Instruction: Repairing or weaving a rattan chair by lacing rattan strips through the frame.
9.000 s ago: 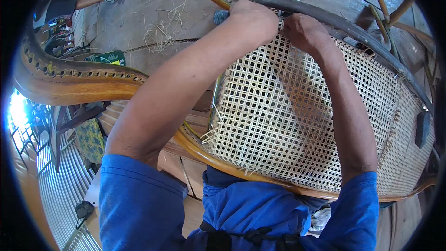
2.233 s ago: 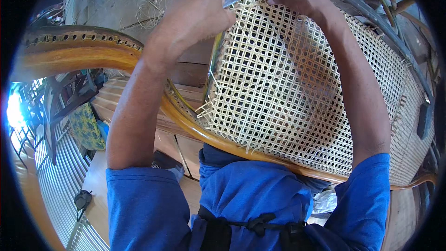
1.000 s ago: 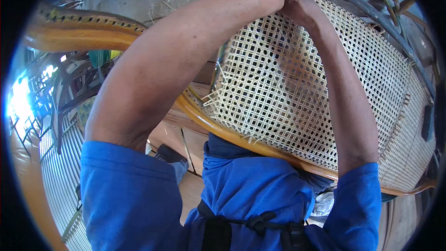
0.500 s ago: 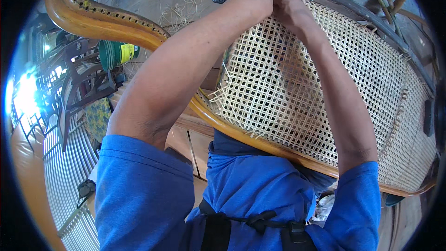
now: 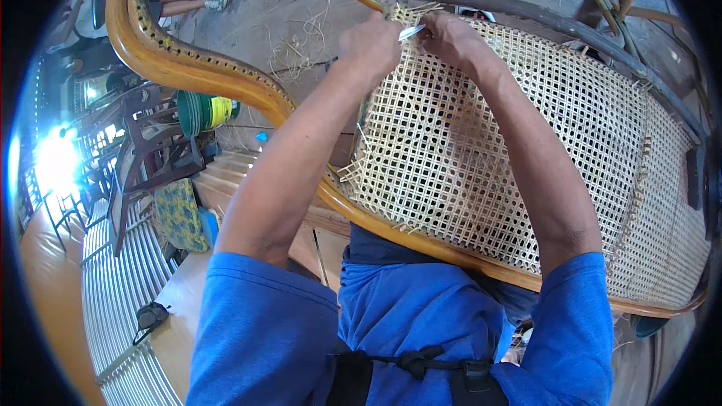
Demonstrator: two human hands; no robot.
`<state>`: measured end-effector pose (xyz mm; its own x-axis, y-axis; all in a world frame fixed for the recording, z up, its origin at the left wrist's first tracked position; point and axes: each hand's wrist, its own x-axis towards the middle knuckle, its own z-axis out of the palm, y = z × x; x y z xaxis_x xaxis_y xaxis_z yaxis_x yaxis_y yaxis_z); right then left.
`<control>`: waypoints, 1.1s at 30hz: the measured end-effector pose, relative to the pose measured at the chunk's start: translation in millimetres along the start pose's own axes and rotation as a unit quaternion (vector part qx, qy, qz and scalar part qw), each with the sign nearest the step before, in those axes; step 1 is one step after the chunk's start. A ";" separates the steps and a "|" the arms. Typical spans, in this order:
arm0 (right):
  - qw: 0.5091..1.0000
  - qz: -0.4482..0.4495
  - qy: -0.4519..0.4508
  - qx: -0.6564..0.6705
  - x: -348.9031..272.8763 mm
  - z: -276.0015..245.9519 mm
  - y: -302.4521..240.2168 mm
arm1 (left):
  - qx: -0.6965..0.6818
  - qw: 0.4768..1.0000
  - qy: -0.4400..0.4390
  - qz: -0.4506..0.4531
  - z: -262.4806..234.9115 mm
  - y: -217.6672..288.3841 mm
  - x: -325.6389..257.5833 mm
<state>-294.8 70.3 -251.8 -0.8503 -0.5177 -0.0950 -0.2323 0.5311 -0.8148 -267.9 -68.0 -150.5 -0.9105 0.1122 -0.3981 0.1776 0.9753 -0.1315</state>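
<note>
My left hand (image 5: 370, 46) is curled shut, its grip pinching one end of a small pale blade-like tool (image 5: 411, 31) that pokes out toward my other hand. My right hand (image 5: 451, 36) sits just beside it, fingers bent down onto the weave with the tool's tip at them; whether that grip is closed on a strand or only pressing, I cannot tell. Both hands meet at the far upper edge of the woven cane panel (image 5: 481, 158), an open square mesh of pale strips stretched across a curved wooden frame (image 5: 421, 237) that runs along its near side, just above my blue shirt (image 5: 406, 308). Loose strand ends stick out at the panel's left edge. A dark curved rail (image 5: 526, 11) borders the far side of the weave. To my left, well apart from my hands, another bent wooden frame with a row of small holes (image 5: 162, 49) arches over the wooden floor (image 5: 293, 15), where cane scraps lie scattered. A green and yellow can (image 5: 207, 111) lies below that arch.
</note>
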 end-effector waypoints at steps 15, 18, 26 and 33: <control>0.976 -0.136 0.136 -0.106 -11.4 11.1 10.3 | 0.034 0.999 -0.022 0.004 -5.5 20.2 -8.6; 0.976 -0.149 0.140 -0.081 -10.2 11.5 9.9 | 0.022 0.999 0.008 -0.024 4.3 19.1 -7.8; 0.974 -0.170 0.110 -0.099 0.1 13.3 27.6 | 0.026 0.997 0.063 -0.031 8.6 29.8 -9.6; 0.975 -0.160 0.101 -0.120 9.8 15.7 10.4 | 0.034 0.991 0.128 0.024 14.2 4.7 -21.6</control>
<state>-298.1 60.2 -270.1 -0.7855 -0.5537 0.2764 -0.5845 0.5171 -0.6253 -242.1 -68.5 -155.5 -0.9637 0.2116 -0.1630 0.2402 0.9536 -0.1817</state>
